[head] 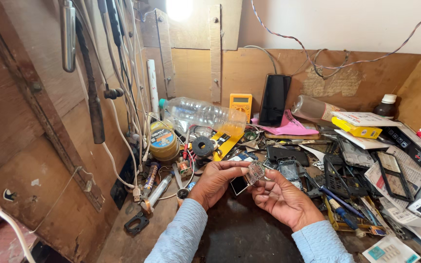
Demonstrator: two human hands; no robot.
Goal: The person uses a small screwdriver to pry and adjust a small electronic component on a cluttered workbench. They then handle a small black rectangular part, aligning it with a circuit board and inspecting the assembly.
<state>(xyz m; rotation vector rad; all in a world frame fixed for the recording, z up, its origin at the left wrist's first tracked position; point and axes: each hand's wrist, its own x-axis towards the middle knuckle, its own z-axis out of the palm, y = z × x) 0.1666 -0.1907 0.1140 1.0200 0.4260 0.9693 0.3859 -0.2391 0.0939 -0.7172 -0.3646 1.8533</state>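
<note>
On the far left, a brown wooden side wall carries hanging cables and a dark-handled tool. Just right of them, low on the cluttered workbench, stands a yellow tin with a round label, and below it lie a syringe-like tube and a small black bracket. A clear plastic bottle lies on its side behind the tin, with a yellow multimeter just beside it against the back board.

Near the middle, the left hand comes up from a light blue sleeve; its fingers are curled, and thumb and forefinger pinch the left edge of a small clear, squarish part. The part is held above the bench between both hands. The right hand lies palm-up just beside it, fingers bent, with its fingertips gripping the right side of the same part.

Behind the hands a dark phone leans upright against the back board, with a pink sheet at its foot. Farther right lie a second bottle, a yellow box, black phone frames, blue-handled screwdrivers and scattered printed papers.
</note>
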